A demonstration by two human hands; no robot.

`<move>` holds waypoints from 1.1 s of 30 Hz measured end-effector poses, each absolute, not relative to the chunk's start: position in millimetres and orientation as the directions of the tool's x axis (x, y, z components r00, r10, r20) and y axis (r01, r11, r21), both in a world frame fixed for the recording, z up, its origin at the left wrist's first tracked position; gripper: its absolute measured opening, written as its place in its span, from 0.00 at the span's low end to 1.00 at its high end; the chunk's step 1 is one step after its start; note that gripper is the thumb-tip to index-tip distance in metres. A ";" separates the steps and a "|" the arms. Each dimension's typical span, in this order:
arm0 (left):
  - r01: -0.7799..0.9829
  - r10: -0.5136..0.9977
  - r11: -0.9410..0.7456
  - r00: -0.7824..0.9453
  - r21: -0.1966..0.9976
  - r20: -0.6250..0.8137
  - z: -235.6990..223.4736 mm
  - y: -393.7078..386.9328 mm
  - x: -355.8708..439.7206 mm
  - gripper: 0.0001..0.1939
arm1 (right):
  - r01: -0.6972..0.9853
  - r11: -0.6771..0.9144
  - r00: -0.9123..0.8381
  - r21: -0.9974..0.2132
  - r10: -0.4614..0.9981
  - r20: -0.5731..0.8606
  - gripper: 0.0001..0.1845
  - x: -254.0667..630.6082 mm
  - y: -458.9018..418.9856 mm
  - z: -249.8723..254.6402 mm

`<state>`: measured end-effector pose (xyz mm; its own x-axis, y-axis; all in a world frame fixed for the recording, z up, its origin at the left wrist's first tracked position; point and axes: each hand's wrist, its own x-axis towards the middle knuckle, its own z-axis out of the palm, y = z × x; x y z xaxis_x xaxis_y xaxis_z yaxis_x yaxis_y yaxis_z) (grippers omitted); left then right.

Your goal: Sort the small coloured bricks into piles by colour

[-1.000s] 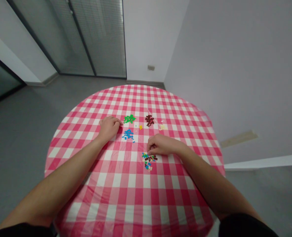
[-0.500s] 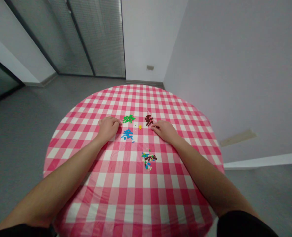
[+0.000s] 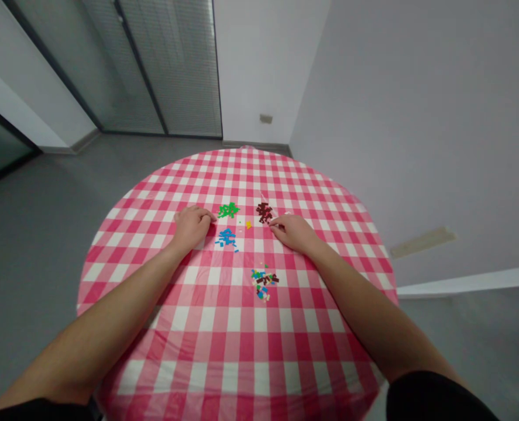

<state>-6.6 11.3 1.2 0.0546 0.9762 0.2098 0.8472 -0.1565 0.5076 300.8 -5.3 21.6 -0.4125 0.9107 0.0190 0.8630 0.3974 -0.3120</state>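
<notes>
Small coloured pieces lie in little heaps on a round table with a red and white checked cloth point(image 3: 224, 345). My left hand point(image 3: 192, 225) rests curled on the cloth, just left of the green heap point(image 3: 228, 210) and the blue heap point(image 3: 226, 237). My right hand point(image 3: 293, 230) lies beside the dark brown heap point(image 3: 264, 212), fingertips pinched together and pointing at it; what they hold is too small to see. It covers the pale heap. A yellow piece point(image 3: 248, 224) sits between the heaps. A mixed heap point(image 3: 263, 283) lies nearer to me.
The table stands close to a white wall point(image 3: 417, 117) on the right. Grey floor point(image 3: 35, 204) surrounds it. Glass doors with blinds point(image 3: 162, 64) are at the back left.
My right hand went from the mixed heap up to the dark brown heap, then stayed there. My left hand has not moved.
</notes>
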 end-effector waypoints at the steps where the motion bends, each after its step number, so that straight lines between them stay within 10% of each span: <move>1: 0.847 0.976 -0.157 0.055 0.508 0.210 1.0 11.4 -6.6 0.18 | 0.867 0.389 -0.403 -0.313 0.915 0.019 0.16 300.5 -4.9 21.0; 9: 0.841 0.975 -0.158 0.050 0.518 0.217 1.3 10.0 -6.2 0.18 | 0.844 0.388 -0.412 -0.371 0.911 0.015 0.16 298.4 -8.6 30.6; 14: 0.852 0.977 -0.159 0.063 0.499 0.202 3.4 10.6 -5.5 0.18 | 0.696 0.421 -0.662 -0.582 0.689 -0.294 0.05 299.1 -29.1 54.5; 33: 0.850 0.977 -0.156 0.059 0.504 0.204 2.3 11.5 -6.2 0.19 | 0.744 0.413 -0.656 -0.526 0.605 -0.452 0.14 289.4 -49.3 70.1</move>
<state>-6.2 11.5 2.3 0.0590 0.9772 0.2038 0.8496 -0.1563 0.5038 289.4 -49.3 70.1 -0.6556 0.6050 -0.4518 0.7435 0.4130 -0.5259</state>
